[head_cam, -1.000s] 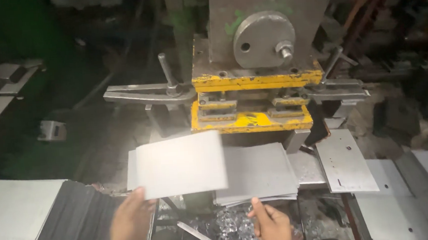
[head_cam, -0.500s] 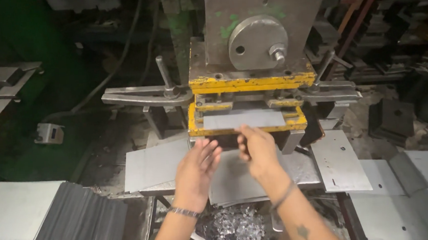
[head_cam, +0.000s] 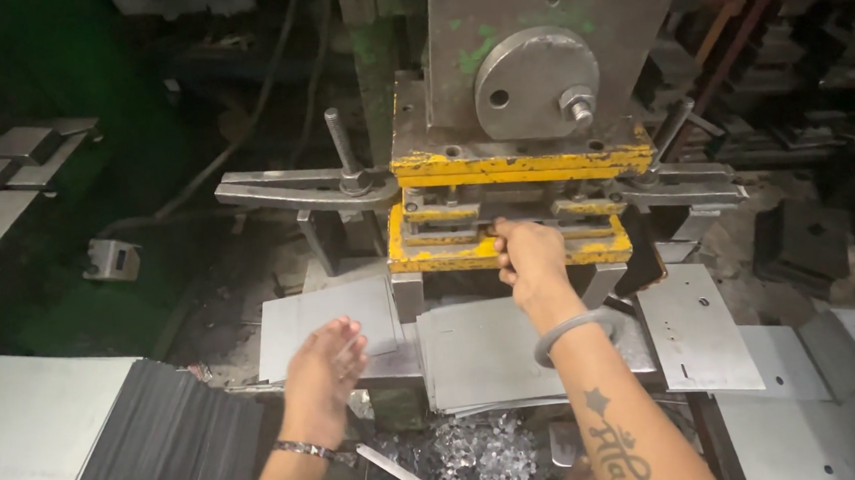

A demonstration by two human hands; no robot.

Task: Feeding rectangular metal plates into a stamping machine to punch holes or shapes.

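Two bare hands are working at a yellow-painted press die (head_cam: 507,226), described here from left to right. At far left, a fanned stack of dark sheets (head_cam: 166,439) is lying beside a pale flat sheet (head_cam: 29,418). The left hand (head_cam: 324,369) is hovering with fingers spread and palm turned inward, gripping nothing; it is hanging just over the near edge of a single grey metal sheet (head_cam: 323,322) that is resting flat on the worktop (head_cam: 386,365), left of the die. Whether the fingertips are touching that sheet cannot be told. In the centre, a neat stack of grey metal sheets (head_cam: 480,352) is lying below the die opening, between the two forearms. The right hand (head_cam: 529,255) is reaching over this stack into the slot of the die, fingers curled together at the slot's lower edge; whether it is clamped on a sheet inside cannot be told, as the hand is covering the spot. A bangle (head_cam: 566,333) is circling the right wrist. At right, a punched plate (head_cam: 699,326) is lying beside the stack, well apart from both hands.
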